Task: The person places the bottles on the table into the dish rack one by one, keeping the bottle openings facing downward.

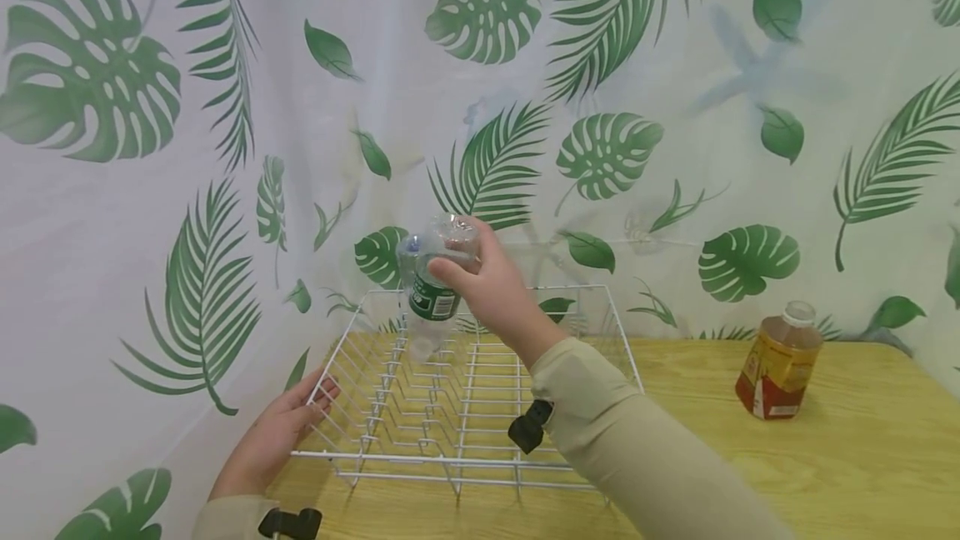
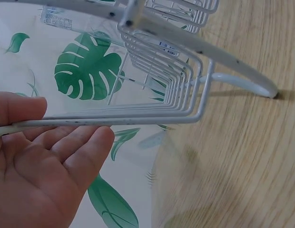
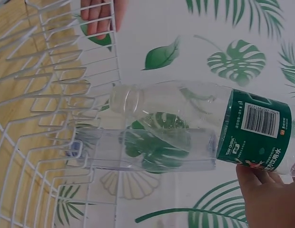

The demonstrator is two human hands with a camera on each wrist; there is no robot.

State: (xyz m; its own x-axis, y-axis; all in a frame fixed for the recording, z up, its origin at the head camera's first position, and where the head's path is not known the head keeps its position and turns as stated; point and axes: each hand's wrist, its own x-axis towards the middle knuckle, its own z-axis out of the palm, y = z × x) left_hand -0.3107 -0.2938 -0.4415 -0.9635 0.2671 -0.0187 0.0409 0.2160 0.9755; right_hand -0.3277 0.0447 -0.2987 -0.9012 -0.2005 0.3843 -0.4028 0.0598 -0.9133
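Observation:
My right hand [image 1: 491,282] grips a clear plastic bottle [image 1: 433,294] with a green label, near its base. The bottle tilts neck-down over the back left of a white wire dish rack [image 1: 450,461]; its neck has no visible cap. Behind it is another clear container [image 1: 408,257] with a bit of blue, partly hidden in the head view; the right wrist view shows this container [image 3: 152,149] beside the bottle, among the wires. My left hand [image 1: 281,427] holds the rack's left rim, thumb on one side of the wire and fairly straight fingers [image 2: 90,152] on the other.
A capless bottle [image 1: 780,361] with a red and yellow label stands on the wooden table [image 1: 862,457], right of the rack. A white sheet [image 1: 300,207] with green leaf prints hangs behind and to the left. Rows of upright wire prongs [image 1: 420,407] fill the rack's left half.

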